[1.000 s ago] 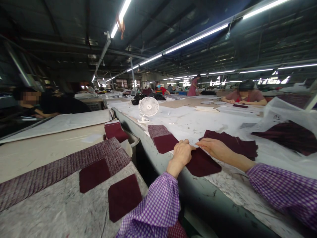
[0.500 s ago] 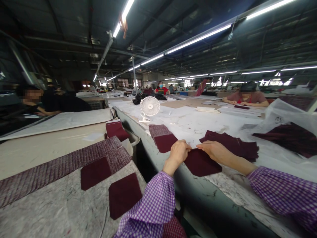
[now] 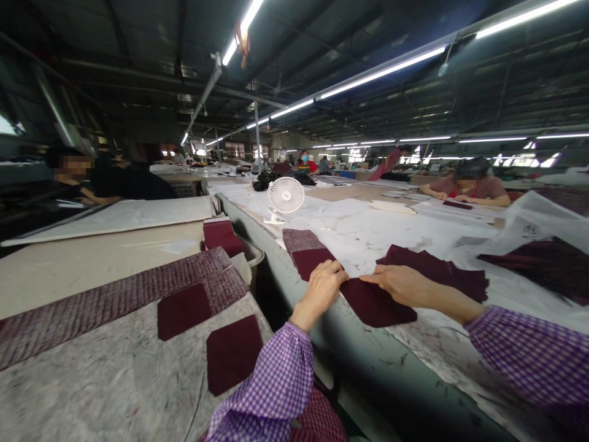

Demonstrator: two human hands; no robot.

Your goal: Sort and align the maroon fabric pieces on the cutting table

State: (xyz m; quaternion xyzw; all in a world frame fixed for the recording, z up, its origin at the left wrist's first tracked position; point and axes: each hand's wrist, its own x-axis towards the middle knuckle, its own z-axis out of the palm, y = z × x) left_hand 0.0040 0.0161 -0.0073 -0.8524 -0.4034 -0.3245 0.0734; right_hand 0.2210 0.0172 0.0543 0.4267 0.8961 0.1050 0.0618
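A dark maroon fabric piece with cut corners (image 3: 380,307) lies at the near edge of the white-topped table. My left hand (image 3: 321,290), fingers curled together, grips its far left corner. My right hand (image 3: 405,285) rests over the far edge, index finger stretched out along the cloth; its thumb is hidden. Just beyond my left hand is a two-part piece, mottled knit and plain maroon (image 3: 313,261). Past my right hand sits a fanned stack of maroon pieces (image 3: 432,270).
On the left table lie a long mottled knit strip (image 3: 115,307) and two maroon pieces, one (image 3: 234,355) nearer me. A gap separates the tables. A small white fan (image 3: 285,195) stands ahead. A plastic bag (image 3: 543,227) holds dark cloth. Co-workers sit at both sides.
My left hand has shifted slightly left along the fabric's corner. My right index finger has straightened onto the far edge. The whole view has turned a little to the left.
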